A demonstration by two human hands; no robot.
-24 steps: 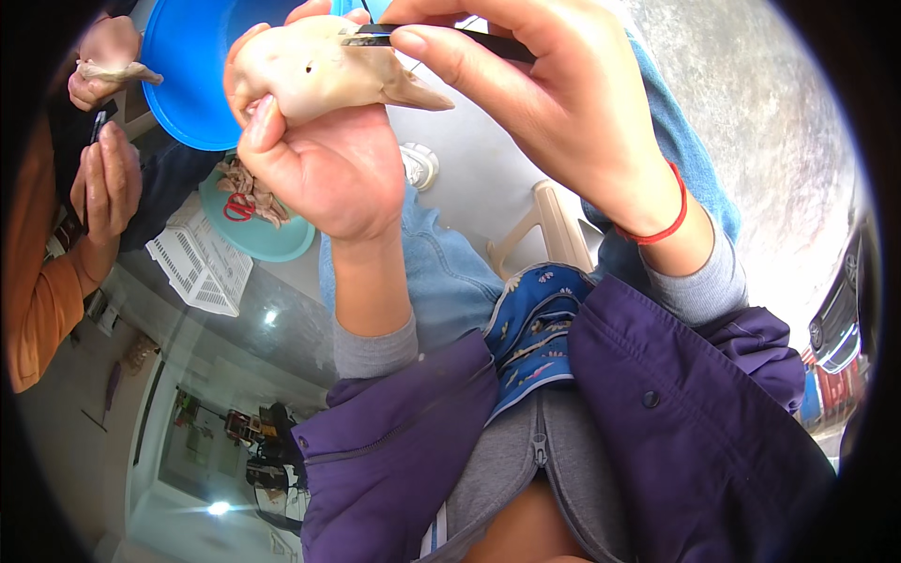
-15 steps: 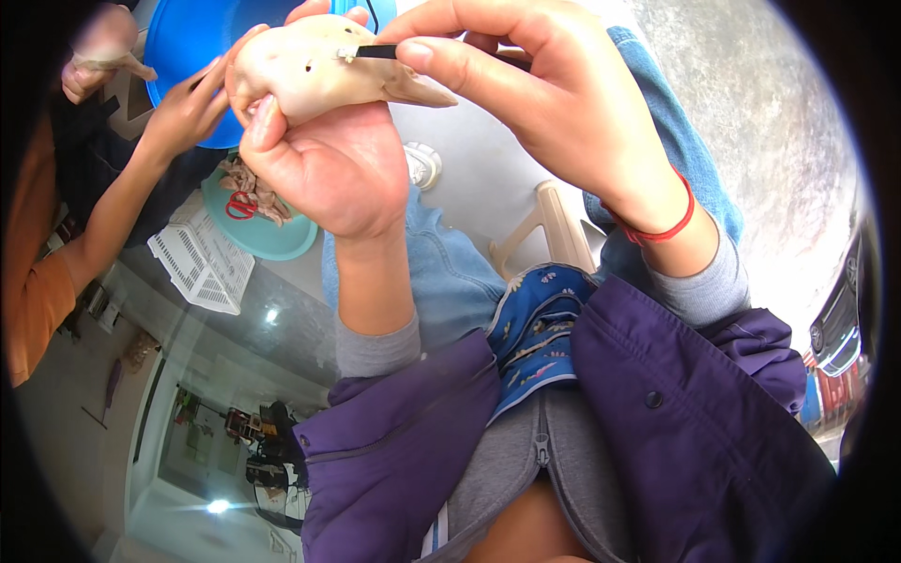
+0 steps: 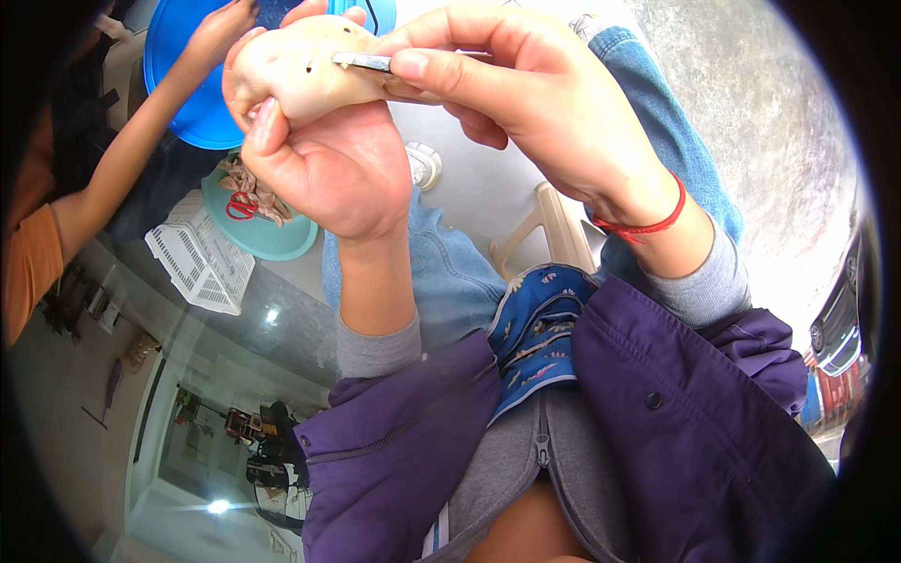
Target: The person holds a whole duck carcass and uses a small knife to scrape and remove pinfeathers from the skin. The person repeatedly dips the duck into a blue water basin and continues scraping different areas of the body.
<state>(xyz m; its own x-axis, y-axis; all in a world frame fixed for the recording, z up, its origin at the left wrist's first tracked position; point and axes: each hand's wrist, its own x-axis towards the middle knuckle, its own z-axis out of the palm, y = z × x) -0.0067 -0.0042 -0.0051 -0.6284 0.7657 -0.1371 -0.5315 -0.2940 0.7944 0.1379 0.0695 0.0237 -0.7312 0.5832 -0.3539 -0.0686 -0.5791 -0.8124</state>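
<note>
My right hand (image 3: 526,84), at one o'clock, has just tipped over, so the thin tool (image 3: 368,62) now shows its shiny flat side. The tip has stayed at the pale piece (image 3: 319,92) — my fingers have turned, and they now hide most of its pointed end. I think that means I am picking at the same spot, where a tiny yellowish bit sits by the tip.

The pale piece is at eleven o'clock. My left hand (image 3: 333,169) curls around it from below, half closed, thumb pressing on its near side. My right thumb and first finger pinch the tool tight; the other fingers hang loose.

Another person's hand (image 3: 221,33) has reached further over the blue tub (image 3: 205,117) at ten o'clock.

Now I count: one pale piece with two dark holes I can see, one tool, one blue tub. Between nine and ten is one green basin (image 3: 282,250), with one pair of red scissors (image 3: 241,205) and meat bits (image 3: 266,199) — too jumbled to count. One white basket (image 3: 202,272) is at nine, one cream stool (image 3: 561,225) at two.
</note>
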